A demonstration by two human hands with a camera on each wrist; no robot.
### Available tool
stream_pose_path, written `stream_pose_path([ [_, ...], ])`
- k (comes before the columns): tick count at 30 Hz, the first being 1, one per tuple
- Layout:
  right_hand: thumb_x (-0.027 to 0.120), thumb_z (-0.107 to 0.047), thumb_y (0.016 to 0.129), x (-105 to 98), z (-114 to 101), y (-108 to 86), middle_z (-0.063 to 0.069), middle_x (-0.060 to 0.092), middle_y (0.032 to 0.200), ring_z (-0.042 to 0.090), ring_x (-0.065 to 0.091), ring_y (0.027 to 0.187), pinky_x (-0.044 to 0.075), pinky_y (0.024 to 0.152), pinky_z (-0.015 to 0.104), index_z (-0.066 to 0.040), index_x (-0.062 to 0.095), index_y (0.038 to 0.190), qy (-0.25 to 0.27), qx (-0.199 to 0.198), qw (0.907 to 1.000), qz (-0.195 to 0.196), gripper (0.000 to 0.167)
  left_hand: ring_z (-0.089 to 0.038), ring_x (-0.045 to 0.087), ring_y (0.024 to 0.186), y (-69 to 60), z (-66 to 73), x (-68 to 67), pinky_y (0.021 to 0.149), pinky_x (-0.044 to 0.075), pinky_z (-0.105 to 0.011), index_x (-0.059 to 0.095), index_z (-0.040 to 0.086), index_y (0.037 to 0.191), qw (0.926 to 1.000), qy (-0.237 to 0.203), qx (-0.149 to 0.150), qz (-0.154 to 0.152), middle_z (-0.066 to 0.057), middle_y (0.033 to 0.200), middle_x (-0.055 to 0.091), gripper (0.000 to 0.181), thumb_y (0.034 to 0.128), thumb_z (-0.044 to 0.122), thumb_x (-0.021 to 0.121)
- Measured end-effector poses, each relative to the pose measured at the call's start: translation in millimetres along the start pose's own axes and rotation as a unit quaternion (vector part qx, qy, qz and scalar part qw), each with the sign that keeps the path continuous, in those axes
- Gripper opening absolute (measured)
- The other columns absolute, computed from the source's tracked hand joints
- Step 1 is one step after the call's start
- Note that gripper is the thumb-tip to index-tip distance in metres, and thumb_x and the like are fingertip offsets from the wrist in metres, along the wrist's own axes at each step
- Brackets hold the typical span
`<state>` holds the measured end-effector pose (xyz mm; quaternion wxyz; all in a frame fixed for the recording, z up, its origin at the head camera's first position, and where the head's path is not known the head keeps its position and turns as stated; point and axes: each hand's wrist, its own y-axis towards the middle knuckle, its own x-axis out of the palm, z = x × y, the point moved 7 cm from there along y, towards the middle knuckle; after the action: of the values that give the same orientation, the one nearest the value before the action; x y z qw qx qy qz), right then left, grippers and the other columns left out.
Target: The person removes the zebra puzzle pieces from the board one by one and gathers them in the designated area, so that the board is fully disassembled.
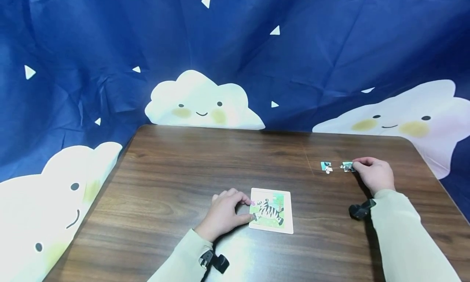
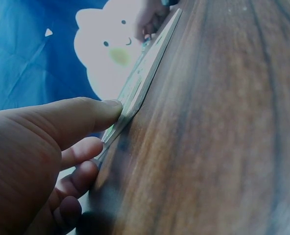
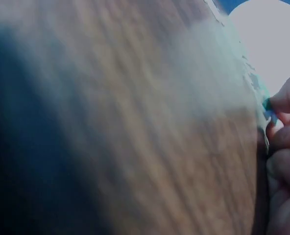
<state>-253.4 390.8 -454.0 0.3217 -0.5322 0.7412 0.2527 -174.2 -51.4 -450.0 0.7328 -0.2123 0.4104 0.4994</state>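
A square puzzle board [image 1: 289, 216] with a zebra picture lies flat on the table. My left hand [image 1: 225, 212] holds its left edge between thumb and fingers; in the left wrist view the thumb of the left hand [image 2: 47, 132] lies on the board's edge [image 2: 147, 81]. Farther back on the right, my right hand [image 1: 375, 175] pinches a small puzzle piece [image 1: 346, 166] at its right end. Just left of that is a second piece [image 1: 327, 167], untouched. In the right wrist view the fingers of the right hand [image 3: 287, 142] are partly cut off by the frame.
The brown wooden table [image 1: 165, 163] runs back to a blue cloth [image 1: 110, 37] printed with smiling white clouds. A dark wrist strap with a small device is on each sleeve.
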Motion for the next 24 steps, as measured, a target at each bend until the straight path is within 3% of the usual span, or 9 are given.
stream_pose_path([
  [3,0.058,-0.036,0.097,1,-3,-0.1,0.016,0.072,0.1,0.03,0.056,0.094,0.036,0.075,0.033,-0.001,0.072,0.106,-0.024,-0.005,0.9997,0.001,0.039,-0.008,0.048,0.083,-0.1,-0.5,0.5,0.076,0.028,-0.033,0.069,0.028,0.099,1.0,0.003,0.0,0.001,0.012,0.092,0.058,0.03,0.076,0.044,0.082],
  [6,0.057,-0.036,0.097,3,-4,0.9,0.023,0.07,0.107,0.037,0.057,0.098,0.035,0.077,0.037,-0.001,0.071,0.106,-0.039,-0.008,0.9992,-0.002,0.038,-0.007,0.049,0.083,-0.2,-0.6,0.7,0.076,0.028,-0.033,0.069,0.029,0.099,1.0,0.007,0.0,0.002,0.013,0.093,0.059,0.031,0.0757,0.044,0.082],
  [12,0.057,-0.034,0.098,3,-2,2.6,0.024,0.068,0.109,0.04,0.055,0.101,0.036,0.079,0.041,0.0,0.07,0.107,-0.046,-0.004,0.9988,-0.014,0.038,-0.007,0.048,0.083,-0.3,0.3,1.4,0.075,0.028,-0.032,0.069,0.029,0.098,1.0,0.008,0.0,0.004,0.013,0.093,0.059,0.03,0.0749,0.044,0.082],
  [16,0.056,-0.036,0.099,2,1,1.2,0.025,0.068,0.112,0.038,0.056,0.103,0.037,0.078,0.037,0.001,0.07,0.111,-0.028,0.012,0.9995,-0.01,0.042,-0.007,0.048,0.083,0.0,1.1,1.7,0.075,0.028,-0.032,0.07,0.028,0.099,0.9999,0.01,0.002,0.005,0.013,0.094,0.059,0.031,0.0749,0.043,0.082],
  [21,0.054,-0.034,0.098,0,7,-5.1,0.023,0.066,0.116,0.029,0.055,0.102,0.036,0.075,0.028,0.002,0.069,0.118,0.019,0.063,0.9974,0.03,0.044,-0.007,0.049,0.084,-0.5,0.8,2.2,0.076,0.028,-0.032,0.07,0.028,0.099,1.0,0.009,0.001,0.003,0.013,0.095,0.06,0.031,0.075,0.043,0.082],
  [24,0.055,-0.034,0.096,-1,9,-10.2,0.01,0.067,0.107,0.021,0.053,0.096,0.036,0.074,0.026,-0.001,0.069,0.12,0.051,0.096,0.9922,0.061,0.043,-0.007,0.048,0.083,-0.8,0.6,1.1,0.076,0.028,-0.032,0.07,0.029,0.099,1.0,0.006,0.0,0.006,0.013,0.094,0.059,0.031,0.075,0.042,0.082],
])
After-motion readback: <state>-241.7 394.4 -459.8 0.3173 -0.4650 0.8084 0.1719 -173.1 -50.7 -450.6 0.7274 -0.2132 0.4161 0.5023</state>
